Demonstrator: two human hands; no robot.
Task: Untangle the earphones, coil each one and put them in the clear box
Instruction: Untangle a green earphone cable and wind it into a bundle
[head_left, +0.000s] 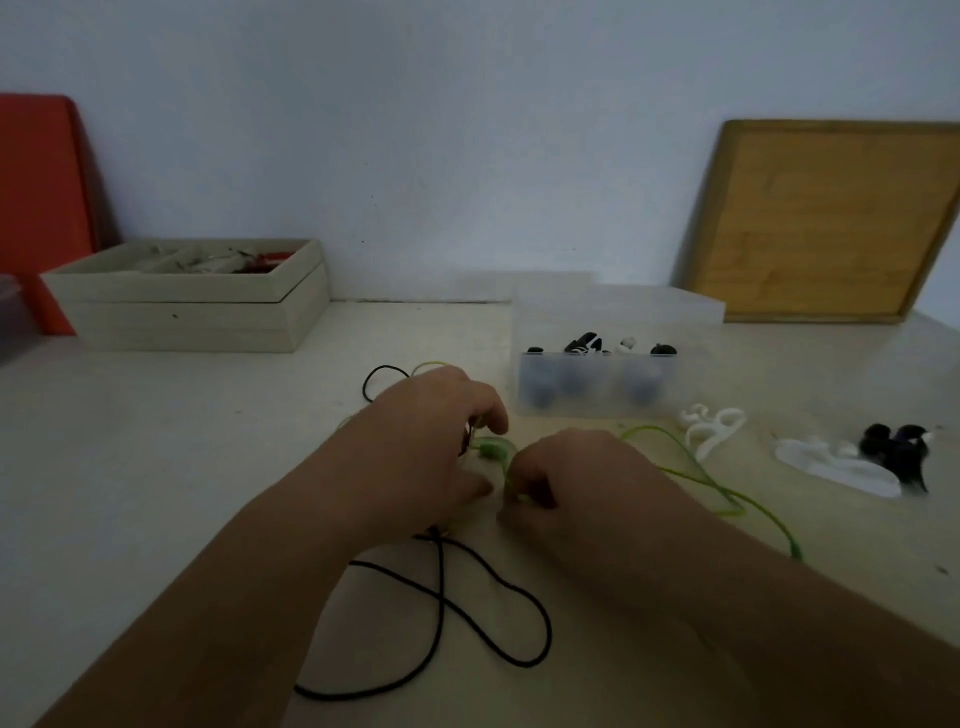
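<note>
- L hand (431, 441): forearm comes in from bottom-left, low over the counter (156, 467). Back of hand faces up, fingers curled down. Grip closed on the green earphones (491, 448), pinching at a thicker green piece of the cable. A black strand seems caught under the fingers too, can't tell for sure.
- R hand (561, 478): forearm comes in from bottom-right, knuckles up, fingers tucked under. Grip closed on the same green cable just beside the L hand; the hands are nearly touching.
- Green cable trails off to the right in loose loops on the counter.
- Black earphones (441, 582): cable lies in crossed loops under and between the forearms, w/ another loop showing behind the L hand.
- Clear box (597, 410): behind the R hand, near it, w/ black and white bits inside.
- White earphones (711, 426) lie right of the box. Farther right are a white bundle (831, 462) and a black bundle (893, 452).
- Wooden box (197, 296) sits back left; wooden board (831, 218) leans on the wall.
</note>
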